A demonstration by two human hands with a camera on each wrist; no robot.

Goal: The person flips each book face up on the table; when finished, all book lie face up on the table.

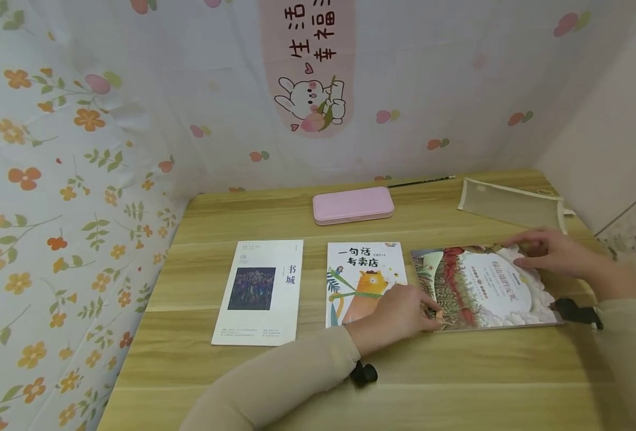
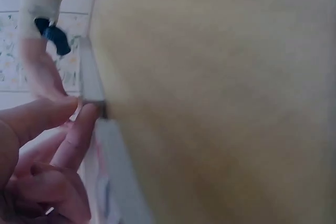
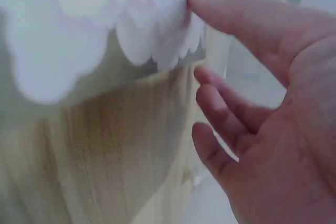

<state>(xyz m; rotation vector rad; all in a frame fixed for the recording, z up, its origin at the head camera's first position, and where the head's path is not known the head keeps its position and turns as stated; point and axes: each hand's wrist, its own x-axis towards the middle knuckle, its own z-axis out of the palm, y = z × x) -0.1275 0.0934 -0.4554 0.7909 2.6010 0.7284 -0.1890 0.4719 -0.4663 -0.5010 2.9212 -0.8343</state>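
Observation:
A picture book [image 1: 490, 287] with red leaves, grass and white cloud shapes on its cover lies at the right of the table. My left hand [image 1: 399, 317] pinches its lower left edge between thumb and finger, the arm crossing in front of the middle book. At the upper right corner, my right hand [image 1: 550, 260] holds the book, its thumb on the cover and a finger along the top edge. In the right wrist view, the other fingers [image 3: 215, 103] curve loosely beside the edge. Left of it, the orange-cat book [image 1: 363, 266] is partly hidden by my left hand.
A white book [image 1: 282, 251] with a dark picture lies at the left. Behind the books are a pink case [image 1: 353, 205], a thin dark stick [image 1: 423, 182] and a sheer pouch with pale trim [image 1: 512, 203]. Patterned cloth [image 1: 210, 108] hangs at the back and left.

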